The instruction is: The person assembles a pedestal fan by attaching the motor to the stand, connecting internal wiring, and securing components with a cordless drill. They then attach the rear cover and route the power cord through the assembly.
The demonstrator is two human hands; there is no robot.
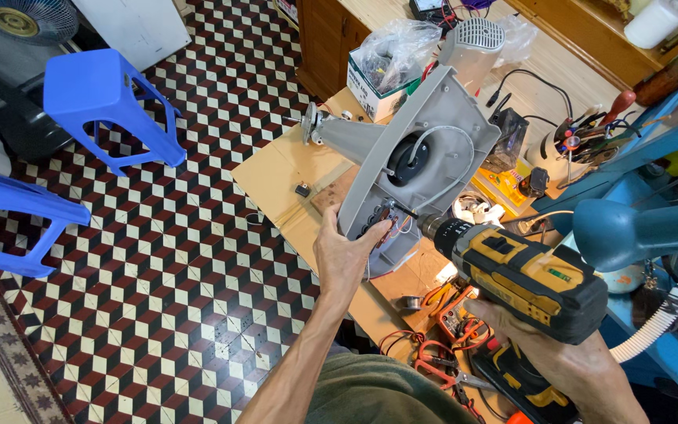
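Observation:
My left hand (pixel 344 253) grips the lower edge of a grey plastic fan base (pixel 425 149), tilted on its side on the cardboard-covered workbench (pixel 276 177). Its open underside shows a black round part, white wires and a row of switches. My right hand (pixel 566 357) holds a yellow and black cordless drill (pixel 523 275). The drill's bit touches the underside near the switches, just right of my left fingers.
Two blue plastic stools (pixel 107 98) stand on the checkered tile floor at left. A box with a plastic bag (pixel 390 67), a blue desk lamp (pixel 637 228), pliers, cutters and loose wires (pixel 441 361) crowd the bench around the base.

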